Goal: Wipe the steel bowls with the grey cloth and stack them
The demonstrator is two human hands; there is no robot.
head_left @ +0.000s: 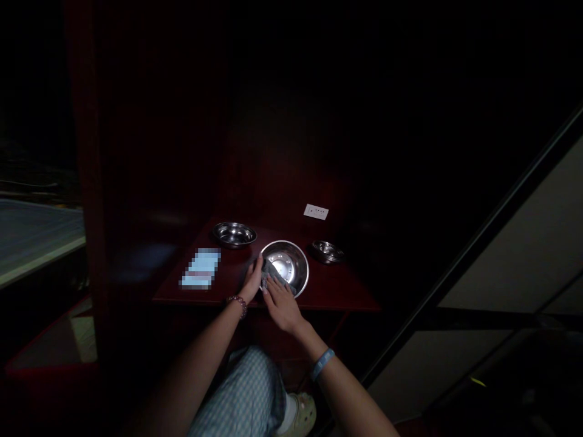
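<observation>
A shiny metal bowl (299, 264) stands tilted towards me near the front edge of the dark red table (337, 295). My left hand (252, 282) grips the left side of its rim, thumb pointing up. A grey cloth (273, 271) lies over the bowl's near inner wall. With its fingers together, my right hand (283, 305) holds the cloth against that wall; the underside of this hand is hidden. A wider, shallow metal bowl (234, 233) sits behind on the left. Smaller metal bowls (328, 251), apparently stacked, are on the right.
A bright, blurred-out rectangular object (200, 269) lies at the table's left. A white socket plate (316, 211) is on the dark wall behind. My knee (250, 382) is below the table edge. A slanted dark frame (478, 233) rises at right.
</observation>
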